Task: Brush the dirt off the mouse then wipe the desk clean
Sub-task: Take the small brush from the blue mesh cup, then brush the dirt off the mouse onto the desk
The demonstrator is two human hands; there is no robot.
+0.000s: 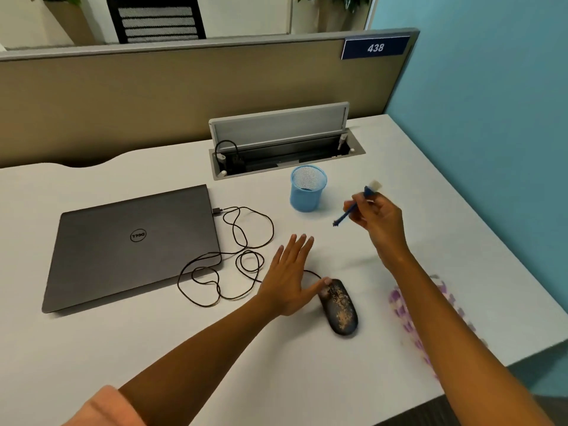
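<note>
A black mouse (339,307) speckled with brownish dirt lies on the white desk (153,364), right of centre. My left hand (290,276) is flat and open just left of it, the thumb tip touching the mouse's front end. My right hand (376,221) hovers above the desk beyond the mouse, shut on a small blue brush (356,206) with pale bristles pointing up and away. A purple and white checked cloth (399,305) lies right of the mouse, mostly hidden under my right forearm.
A closed grey laptop (132,247) sits at the left, with the mouse's black cable (236,259) looped beside it. A blue mesh cup (307,187) stands behind the mouse. An open cable hatch (282,142) and a partition lie at the back. The desk's edge runs along the right.
</note>
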